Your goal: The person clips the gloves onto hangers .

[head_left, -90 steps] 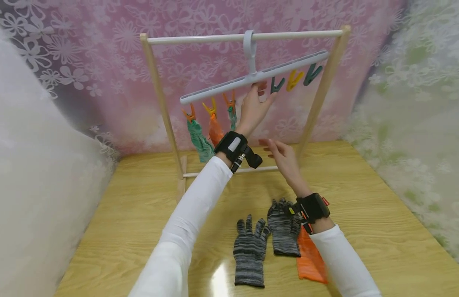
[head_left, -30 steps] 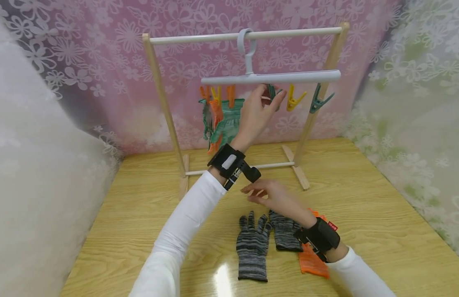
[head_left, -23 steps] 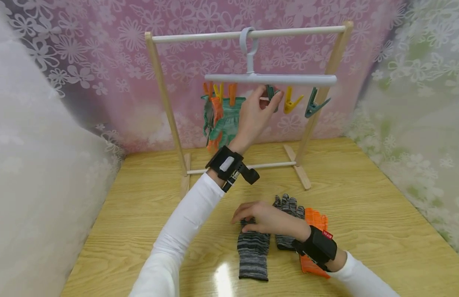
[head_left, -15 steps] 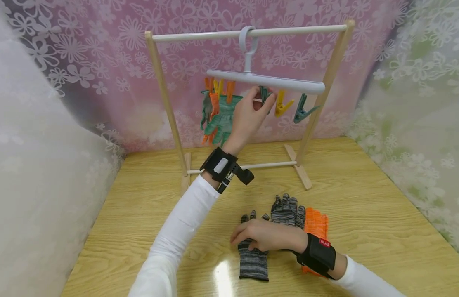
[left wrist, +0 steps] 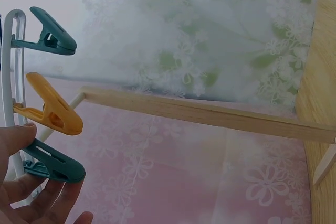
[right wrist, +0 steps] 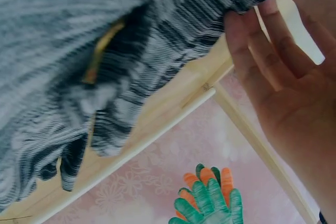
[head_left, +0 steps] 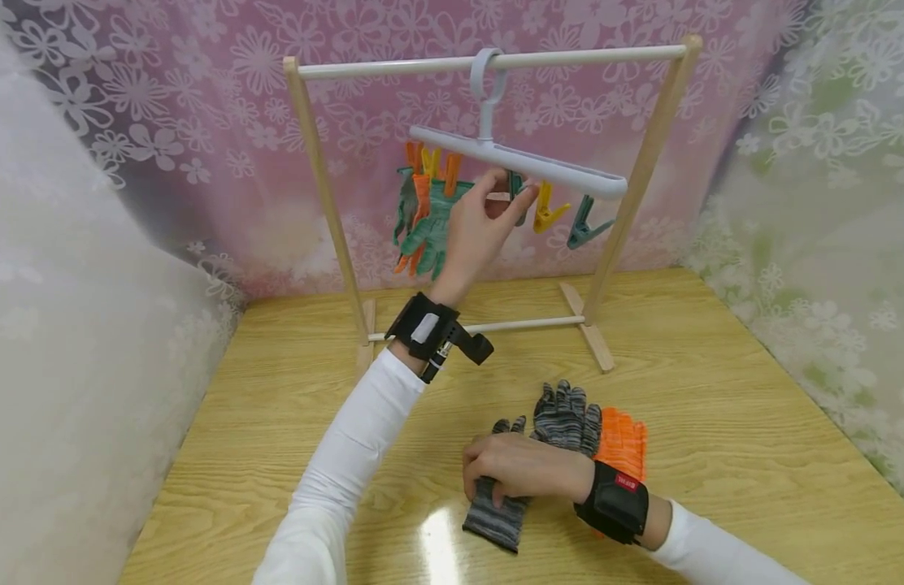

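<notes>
My left hand (head_left: 470,236) reaches up under the pale grey hanger (head_left: 562,169) and pinches a dark green clothespin (left wrist: 58,163) between thumb and fingers. Beside it on the hanger are a yellow clothespin (left wrist: 55,114) and another green clothespin (left wrist: 55,40). Down on the table, my right hand (head_left: 521,467) grips a grey-and-black striped glove (head_left: 492,517) from above, covering its middle. In the right wrist view, thumb and fingertips meet at the edge of the striped knit. A second striped glove (head_left: 565,418) lies just right of that hand.
An orange glove (head_left: 622,445) lies partly under my right wrist. Green gloves (head_left: 436,231) and orange ones hang from orange and yellow clothespins at the hanger's left. A wooden rack (head_left: 649,154) with a white top bar (head_left: 393,68) carries the hanger.
My left hand has moved from the hanger's bar to the green clothespin, and the hanger has swung round. My right hand has come down onto the striped glove, which has turned slightly.
</notes>
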